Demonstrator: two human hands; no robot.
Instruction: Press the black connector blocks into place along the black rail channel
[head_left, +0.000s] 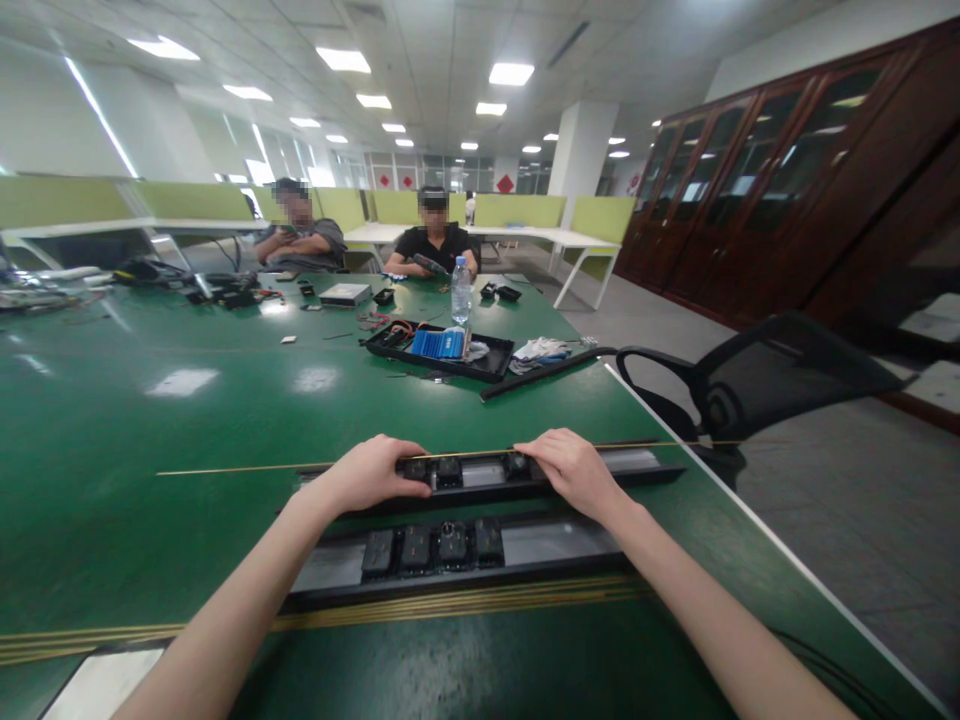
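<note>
A long, thin brass-coloured rod (pixel 240 469) runs across the far black socket strip (pixel 630 478), lying lengthwise along its open channel. My left hand (pixel 379 470) is closed around the rod, with thumb and index finger on either side of a black socket (pixel 448 472). Over the strip's right half, the fingers of my right hand (pixel 574 468) pinch the same rod. Closer to me lies a second black socket strip (pixel 555 545), its open back up and several black socket blocks (pixel 416 546) grouped inside. My right forearm covers its right end.
More brass rods (pixel 465 602) lie along the near side. Beyond the strips are a black tray (pixel 487 362) with blue parts, a water bottle (pixel 461 292), gloves (pixel 544 353) and a black bar (pixel 540 375). Two people sit across the green table (pixel 225 420). A chair (pixel 780 380) stands right.
</note>
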